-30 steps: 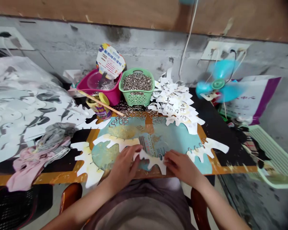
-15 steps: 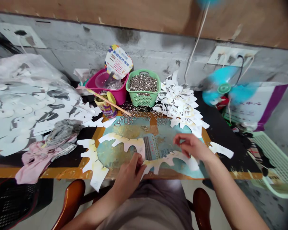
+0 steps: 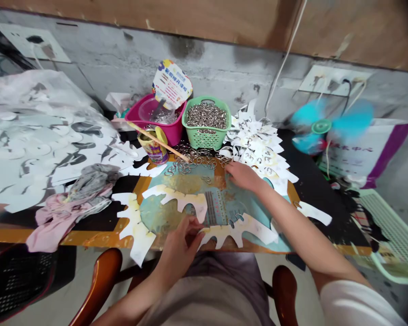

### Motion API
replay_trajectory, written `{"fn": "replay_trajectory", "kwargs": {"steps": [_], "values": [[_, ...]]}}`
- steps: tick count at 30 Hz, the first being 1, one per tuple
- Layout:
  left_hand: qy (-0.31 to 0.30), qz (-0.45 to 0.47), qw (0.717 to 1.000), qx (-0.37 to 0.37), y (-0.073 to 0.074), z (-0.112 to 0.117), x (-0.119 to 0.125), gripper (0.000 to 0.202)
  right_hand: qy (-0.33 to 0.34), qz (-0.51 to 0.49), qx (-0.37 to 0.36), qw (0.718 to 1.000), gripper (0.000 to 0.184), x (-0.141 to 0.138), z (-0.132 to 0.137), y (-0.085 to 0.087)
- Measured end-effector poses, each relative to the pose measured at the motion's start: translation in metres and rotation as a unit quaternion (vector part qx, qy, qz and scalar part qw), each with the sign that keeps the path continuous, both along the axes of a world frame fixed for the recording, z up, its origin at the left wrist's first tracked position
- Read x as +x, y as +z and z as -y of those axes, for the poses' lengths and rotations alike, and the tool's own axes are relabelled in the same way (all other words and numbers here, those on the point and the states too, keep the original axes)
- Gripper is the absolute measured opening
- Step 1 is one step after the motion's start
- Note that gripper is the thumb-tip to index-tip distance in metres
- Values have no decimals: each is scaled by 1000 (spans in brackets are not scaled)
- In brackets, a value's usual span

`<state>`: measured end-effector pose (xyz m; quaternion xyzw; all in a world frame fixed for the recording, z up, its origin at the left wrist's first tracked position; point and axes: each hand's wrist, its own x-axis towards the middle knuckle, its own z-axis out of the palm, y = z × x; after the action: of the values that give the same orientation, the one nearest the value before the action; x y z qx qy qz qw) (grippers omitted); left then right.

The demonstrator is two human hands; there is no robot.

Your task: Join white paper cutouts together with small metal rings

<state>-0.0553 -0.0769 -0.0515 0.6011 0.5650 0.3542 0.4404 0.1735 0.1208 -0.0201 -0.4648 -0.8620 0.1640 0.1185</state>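
My left hand (image 3: 181,242) is closed in a pinch on the left end of a white, scalloped cut-out strip (image 3: 229,233) with yellowish stains, at the table's front edge. A couple of metal rings (image 3: 236,220) sit on that strip's upper edge. Farther back, my right hand (image 3: 244,176) has its fingers bent together at the right side of a heap of loose metal rings (image 3: 199,158); what its fingertips hold is hidden. Another scalloped strip (image 3: 180,199) lies on the blue board (image 3: 156,215), and one more strip (image 3: 134,222) lies to the left.
Behind the loose rings stand a green basket (image 3: 207,140) full of rings, a pink basket (image 3: 173,133) and a small tub (image 3: 158,156) with a stick. Stacked cut-outs (image 3: 263,147) lie right; a spinning fan (image 3: 321,127) stands beyond. Cloths (image 3: 75,199) and a plastic bag (image 3: 27,86) are left.
My right hand has moved back and left, from above the held strip to the loose rings. My left hand stays on the strip's end. The view has shifted slightly.
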Motion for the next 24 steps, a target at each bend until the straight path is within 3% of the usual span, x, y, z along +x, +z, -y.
{"fn": "replay_trajectory", "kwargs": {"steps": [3,6,9,11,14,19,24], "values": [[6,64,998,-3,-4,2,3,16,1,-35,-18,999,12,5,16,8],[23,96,995,0,-8,3,6,18,22,-127,-74,989,4,2,50,15],[33,131,991,5,-9,4,9,19,69,-314,-285,903,18,-4,91,16],[37,154,987,2,-8,4,11,20,74,-346,-353,866,24,-9,113,15],[46,177,983,2,-6,4,14,21,72,-319,-336,883,20,-14,131,11],[56,191,980,8,-2,6,16,24,71,-251,-213,942,4,-17,133,2],[42,187,981,9,-5,6,14,25,85,-237,-208,945,8,-19,134,-3]]}}
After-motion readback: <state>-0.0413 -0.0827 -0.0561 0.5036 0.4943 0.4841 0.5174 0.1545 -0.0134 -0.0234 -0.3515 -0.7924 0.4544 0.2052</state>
